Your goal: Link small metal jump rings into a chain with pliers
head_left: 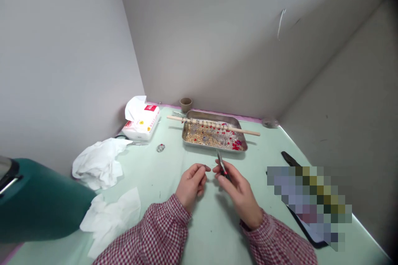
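The fingers of the left hand (pixel 191 182) were pinched together at the tips on something too small to make out, held just above the pale green surface (pixel 174 165). Close beside them, the fingers of the right hand (pixel 238 188) were closed around a pair of small pliers (pixel 222 165), whose metal nose stuck up and away from the person, towards the tray. The two hands nearly met, thumb tip to fingertip, both sleeves in red-and-white check. Just beyond the pliers lay a shallow metal tray (pixel 214 115) strewn with gold, red and clear beads, and a wooden dowel (pixel 248 131) rested across it with small pieces strung along it. Left of the tray sat a tissue pack (pixel 143 122), a small shiny bead (pixel 161 147) and crumpled tissues (pixel 99 161). A small cup (pixel 185 104) stood against the wall.
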Demonstrator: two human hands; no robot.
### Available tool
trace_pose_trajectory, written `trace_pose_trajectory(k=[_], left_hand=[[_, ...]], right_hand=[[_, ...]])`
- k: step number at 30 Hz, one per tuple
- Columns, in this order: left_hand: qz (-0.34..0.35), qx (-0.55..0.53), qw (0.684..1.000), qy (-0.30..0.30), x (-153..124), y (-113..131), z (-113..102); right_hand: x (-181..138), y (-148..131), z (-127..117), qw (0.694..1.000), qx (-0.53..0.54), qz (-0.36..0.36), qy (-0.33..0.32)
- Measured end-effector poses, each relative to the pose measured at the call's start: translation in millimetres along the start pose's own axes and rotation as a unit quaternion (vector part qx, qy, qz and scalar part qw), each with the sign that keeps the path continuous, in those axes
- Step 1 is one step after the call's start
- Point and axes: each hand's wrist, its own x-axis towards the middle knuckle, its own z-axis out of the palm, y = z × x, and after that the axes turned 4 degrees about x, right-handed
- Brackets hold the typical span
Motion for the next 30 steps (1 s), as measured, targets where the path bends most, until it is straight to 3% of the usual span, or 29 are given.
trace_pose_trajectory(k=[2,4,19,30], left_hand=[[0.001,0.009,1.0,0.014,1.3,2.7,-2.3],[0.0,0.016,1.0,0.02,2.3,4.0,-3.8],[-0.005,0.059,0.997,0.049,4.9,0.5,-5.0],[0.114,0.233,0.96,0.109,2.2,0.3,-5.9]], right_hand=[[-0.3,11.7,4.3,0.99,-0.111,-0.08,0.033],[-2.6,21.2,5.8,0.979,-0.165,-0.113,0.026],[-6.7,22.0,8.9,0.973,-0.2,-0.117,0.004],[-9.8,21.9,10.0,0.967,-0.225,-0.122,0.0]])
